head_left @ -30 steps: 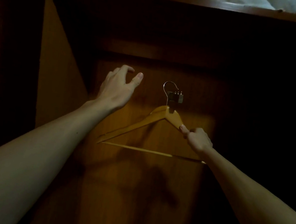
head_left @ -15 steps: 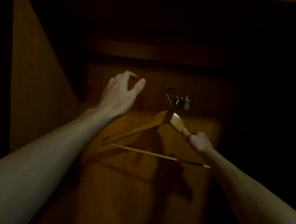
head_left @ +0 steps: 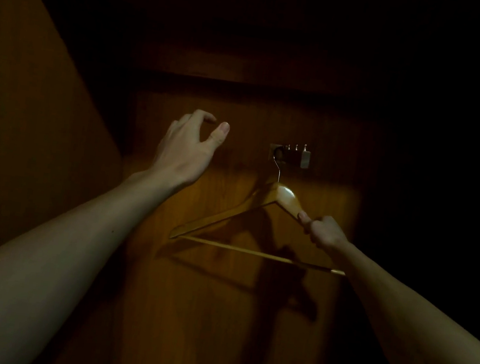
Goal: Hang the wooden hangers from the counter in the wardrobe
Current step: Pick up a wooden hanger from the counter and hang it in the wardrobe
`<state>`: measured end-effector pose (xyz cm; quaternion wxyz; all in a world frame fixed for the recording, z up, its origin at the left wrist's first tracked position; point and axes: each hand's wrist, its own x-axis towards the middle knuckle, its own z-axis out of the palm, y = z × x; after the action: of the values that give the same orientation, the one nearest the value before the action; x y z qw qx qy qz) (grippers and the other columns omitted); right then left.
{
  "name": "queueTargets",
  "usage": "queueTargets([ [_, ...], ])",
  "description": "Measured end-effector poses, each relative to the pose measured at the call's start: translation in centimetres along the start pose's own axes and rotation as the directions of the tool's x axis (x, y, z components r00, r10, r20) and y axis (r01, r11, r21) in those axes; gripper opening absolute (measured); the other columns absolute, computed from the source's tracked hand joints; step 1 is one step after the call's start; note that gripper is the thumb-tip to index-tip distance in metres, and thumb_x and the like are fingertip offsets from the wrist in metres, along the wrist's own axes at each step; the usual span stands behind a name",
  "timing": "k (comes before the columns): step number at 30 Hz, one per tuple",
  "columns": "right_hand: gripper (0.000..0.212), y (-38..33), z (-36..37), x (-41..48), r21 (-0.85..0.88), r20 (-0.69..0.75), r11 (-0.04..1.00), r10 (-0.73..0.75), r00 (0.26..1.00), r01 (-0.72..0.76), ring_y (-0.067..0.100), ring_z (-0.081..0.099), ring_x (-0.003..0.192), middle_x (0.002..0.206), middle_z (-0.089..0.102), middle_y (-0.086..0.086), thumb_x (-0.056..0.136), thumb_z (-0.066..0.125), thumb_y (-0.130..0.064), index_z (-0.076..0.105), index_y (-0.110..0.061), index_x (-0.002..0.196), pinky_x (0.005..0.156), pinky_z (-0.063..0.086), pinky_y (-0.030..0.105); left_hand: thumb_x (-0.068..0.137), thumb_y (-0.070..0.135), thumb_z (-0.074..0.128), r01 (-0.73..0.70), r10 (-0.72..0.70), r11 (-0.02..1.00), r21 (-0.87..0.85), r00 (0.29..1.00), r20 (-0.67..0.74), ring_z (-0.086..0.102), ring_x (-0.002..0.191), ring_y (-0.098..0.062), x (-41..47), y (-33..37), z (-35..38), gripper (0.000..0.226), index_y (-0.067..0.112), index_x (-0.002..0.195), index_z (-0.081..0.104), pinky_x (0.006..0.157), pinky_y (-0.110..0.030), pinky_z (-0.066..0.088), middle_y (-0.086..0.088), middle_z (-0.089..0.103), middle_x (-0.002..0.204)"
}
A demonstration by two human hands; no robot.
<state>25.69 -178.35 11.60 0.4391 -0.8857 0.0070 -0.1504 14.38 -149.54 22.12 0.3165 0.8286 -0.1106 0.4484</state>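
A wooden hanger (head_left: 228, 217) with a thin metal hook hangs inside the dark wardrobe, its hook caught on a small metal rack (head_left: 294, 156) fixed to the wooden back panel (head_left: 215, 316). My right hand (head_left: 325, 232) grips the hanger's right shoulder arm. To the left of the rack, my left hand (head_left: 190, 146) is raised, holding nothing, with fingers curled and thumb apart. The hanger's bottom bar runs level below both hands.
The wardrobe's left side wall (head_left: 39, 100) catches some light. A dark shelf or rail edge (head_left: 245, 86) crosses above the metal rack. The right side and top of the wardrobe are in deep shadow.
The hanger's hook has gone onto the metal rack, near its wall end. The view has tilted down, so the bright cloth at the top is out of sight. My left hand stays raised and empty.
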Motion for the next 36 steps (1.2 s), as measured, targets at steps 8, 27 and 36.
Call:
queueTargets([
  [8, 0.048, -0.6, 0.5, 0.4, 0.053, 0.103, 0.998, 0.019, 0.994, -0.025, 0.015, 0.046, 0.063, 0.071, 0.051, 0.004, 0.095, 0.048, -0.051, 0.059, -0.006, 0.083, 0.059, 0.038, 0.028, 0.096, 0.06, 0.037, 0.012, -0.012, 1.0, -0.003, 1.0, 0.017, 0.045, 0.127, -0.02, -0.4, -1.2, -0.4, 0.053, 0.024, 0.134, 0.049, 0.102, -0.045, 0.041, -0.002, 0.049, 0.139],
  [27, 0.044, -1.7, -0.6, 0.4, -0.085, 0.121, 0.996, 0.017, 0.992, -0.007, 0.015, 0.049, 0.071, 0.082, 0.054, 0.004, 0.098, 0.044, -0.047, 0.057, -0.006, 0.105, 0.06, 0.039, 0.026, 0.096, 0.062, 0.032, -0.1, 0.04, 0.963, 0.252, 0.972, 0.232, 0.037, 0.134, -0.022, -2.7, -1.2, -0.5, 0.061, 0.024, 0.143, 0.04, 0.106, -0.044, 0.036, -0.002, 0.041, 0.149],
  [36, 0.071, -2.3, -0.9, -1.0, -0.271, -0.049, 0.961, -0.063, 0.997, 0.048, 0.034, 0.043, 0.13, 0.146, 0.041, 0.013, 0.092, 0.04, -0.063, 0.025, -0.021, 0.148, 0.107, 0.035, 0.053, 0.096, 0.063, 0.03, -0.101, 0.017, 0.934, 0.342, 0.971, 0.239, 0.032, 0.139, -0.024, -3.6, -1.2, -0.6, 0.063, 0.025, 0.146, 0.036, 0.109, -0.047, 0.03, -0.004, 0.036, 0.153],
])
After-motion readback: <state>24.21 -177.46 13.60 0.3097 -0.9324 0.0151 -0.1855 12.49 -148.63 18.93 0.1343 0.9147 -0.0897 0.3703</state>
